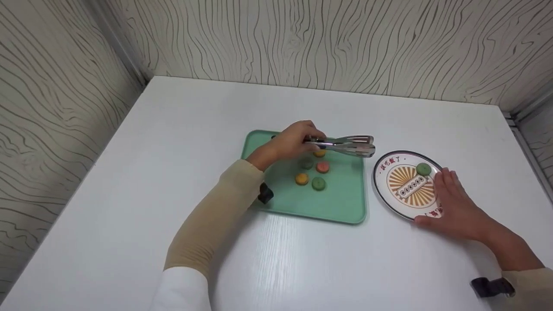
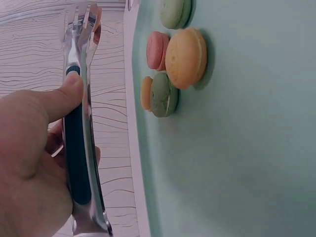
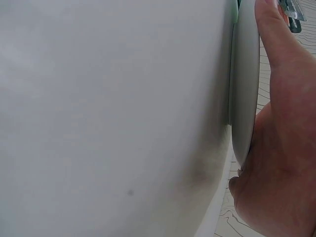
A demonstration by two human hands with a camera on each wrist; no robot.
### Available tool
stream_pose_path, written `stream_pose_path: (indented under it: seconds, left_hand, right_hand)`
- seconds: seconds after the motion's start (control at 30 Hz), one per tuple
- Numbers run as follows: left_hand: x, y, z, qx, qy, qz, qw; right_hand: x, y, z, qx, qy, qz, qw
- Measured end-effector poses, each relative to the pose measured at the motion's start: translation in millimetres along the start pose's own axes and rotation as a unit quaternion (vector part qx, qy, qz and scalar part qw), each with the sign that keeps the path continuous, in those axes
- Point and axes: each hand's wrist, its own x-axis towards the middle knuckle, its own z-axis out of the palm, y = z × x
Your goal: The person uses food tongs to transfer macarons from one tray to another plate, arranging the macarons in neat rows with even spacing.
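My left hand (image 1: 296,140) grips metal tongs (image 1: 345,145) with dark handle inlays over the back of a green tray (image 1: 341,211). The tongs' slotted ends point right, slightly apart, with nothing between them. Below lie several macarons: a pink one (image 1: 322,167), a green one (image 1: 318,183), a darker green one (image 1: 306,163), and orange-yellow ones at the front (image 1: 301,179) and back (image 2: 146,94). My right hand (image 1: 462,216) holds a round white plate (image 1: 382,190) at its near right rim, thumb and fingers spread along the edge. One green macaron (image 1: 423,169) sits on the plate near the fingertips.
Tray and plate stand side by side on a white table (image 1: 173,129), a narrow gap between them. Wood-grain patterned walls (image 1: 276,43) rise behind the table and at its left. Black wrist mounts (image 1: 492,287) are worn on both arms.
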Motion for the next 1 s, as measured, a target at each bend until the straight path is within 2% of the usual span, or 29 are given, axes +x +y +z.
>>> stream_pose_path:
  seconds: [0.4,0.73,1.0]
  left_hand:
    - [8.5,10.0,5.1,-0.010,0.007,0.009,0.9999]
    - [15.7,18.1,10.6,-0.008,0.006,-0.015,0.9998]
    - [20.7,21.9,15.6,-0.002,0.009,-0.008,0.9999]
  right_hand:
    - [0.5,-3.0,-1.3,0.000,-0.005,0.001,1.000]
    - [0.6,-1.3,0.6,-0.001,-0.005,0.005,1.000]
    - [0.7,-0.4,1.0,0.000,-0.001,0.003,1.000]
